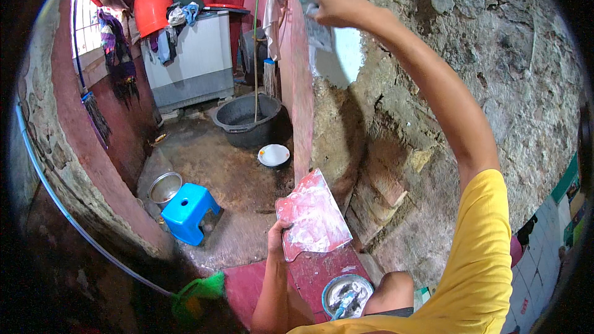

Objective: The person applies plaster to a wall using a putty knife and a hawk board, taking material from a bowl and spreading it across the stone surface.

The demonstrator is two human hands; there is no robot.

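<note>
My left hand (pixel 278 238) grips the edge of a flat red-pink board (pixel 315 213) smeared with white paste, held tilted in front of me. High up beside the wall's edge, my right hand (pixel 337 3) is closed around a flat grey scraper (pixel 318 36). The scraper is at a smooth whitish patch (pixel 349 59) on the rough wall (pixel 464 68); its handle is mostly hidden by my fingers. Below the board sits a bowl (pixel 326 295) of white paste, with a blue-handled tool (pixel 345 304) resting in it, close to my knee.
A blue plastic stool (pixel 187 213) and a metal basin (pixel 165 187) stand on the floor to the left. Farther back are a large black tub (pixel 244 128), a white plate-like lid (pixel 273 155) and a white-grey washing machine (pixel 189 62) with laundry. A green broom (pixel 204 291) lies lower left.
</note>
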